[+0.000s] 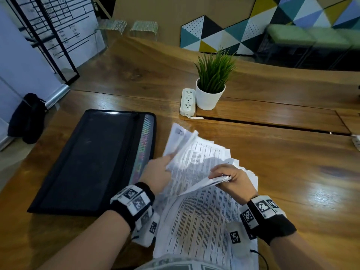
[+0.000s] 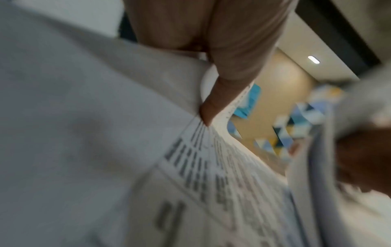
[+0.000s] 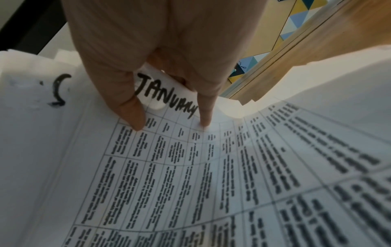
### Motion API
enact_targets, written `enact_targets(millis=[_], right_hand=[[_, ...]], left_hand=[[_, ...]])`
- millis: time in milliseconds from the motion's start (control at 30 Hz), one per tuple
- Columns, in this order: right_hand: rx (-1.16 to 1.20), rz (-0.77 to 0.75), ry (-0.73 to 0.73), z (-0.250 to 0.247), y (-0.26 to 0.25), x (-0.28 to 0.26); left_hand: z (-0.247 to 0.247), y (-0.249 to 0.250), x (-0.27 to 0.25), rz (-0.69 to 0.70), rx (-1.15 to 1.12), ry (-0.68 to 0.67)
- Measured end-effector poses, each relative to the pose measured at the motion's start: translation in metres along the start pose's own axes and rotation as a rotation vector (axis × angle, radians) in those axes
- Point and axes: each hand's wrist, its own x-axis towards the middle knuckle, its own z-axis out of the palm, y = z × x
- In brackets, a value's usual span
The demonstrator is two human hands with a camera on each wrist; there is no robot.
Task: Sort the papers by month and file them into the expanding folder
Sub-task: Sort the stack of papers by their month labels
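A loose stack of printed papers (image 1: 202, 217) lies fanned on the wooden table in front of me. My left hand (image 1: 157, 172) pinches the edge of a lifted sheet (image 1: 181, 141) that curls up at the stack's far left. My right hand (image 1: 231, 178) grips a folded-up corner of several sheets (image 1: 214, 181). In the right wrist view the held sheet (image 3: 169, 150) is a printed table with "JANUARY" handwritten at its top. In the left wrist view my thumb (image 2: 213, 107) pinches the blurred paper (image 2: 105, 133). The black expanding folder (image 1: 93, 162) lies flat and zipped to the left of the papers.
A white potted plant (image 1: 210, 82) and a white power strip (image 1: 188, 102) stand beyond the papers. A narrow slot (image 1: 272, 124) runs across the table (image 1: 292, 172) to the right. A black bag (image 1: 27, 117) sits on the floor at the left.
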Motion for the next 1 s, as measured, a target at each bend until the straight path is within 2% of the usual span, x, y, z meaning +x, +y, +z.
enact_targets(millis=[167, 367, 533, 600, 667, 733, 800, 867, 1000], right_hand=[[-0.129, -0.064, -0.034, 0.005, -0.002, 0.015], [-0.254, -0.075, -0.117, 0.011, -0.011, 0.035], [-0.197, 0.112, -0.058, 0.009, -0.012, 0.037], [-0.347, 0.146, -0.008, 0.000, -0.012, 0.033], [-0.495, 0.202, -0.009, -0.009, -0.008, 0.026], [-0.572, 0.253, -0.107, -0.012, -0.002, 0.021], [-0.646, 0.225, -0.200, -0.008, 0.000, 0.021], [-0.666, 0.187, -0.218, 0.000, -0.005, 0.030], [-0.721, 0.218, -0.275, 0.014, -0.015, 0.053]], left_hand=[[-0.054, -0.007, 0.001, -0.043, -0.196, 0.243], [-0.134, -0.020, -0.007, -0.096, -0.186, 0.384], [-0.188, -0.049, -0.013, -0.131, -0.299, 0.519], [-0.202, -0.070, -0.015, -0.167, -0.314, 0.519], [-0.211, -0.113, -0.007, -0.207, -0.362, 0.495], [-0.210, -0.139, -0.004, -0.264, -0.429, 0.484], [-0.197, -0.100, -0.020, -0.270, -0.477, 0.480], [-0.181, -0.070, -0.028, -0.245, -0.430, 0.463], [-0.148, -0.056, -0.026, -0.229, -0.326, 0.427]])
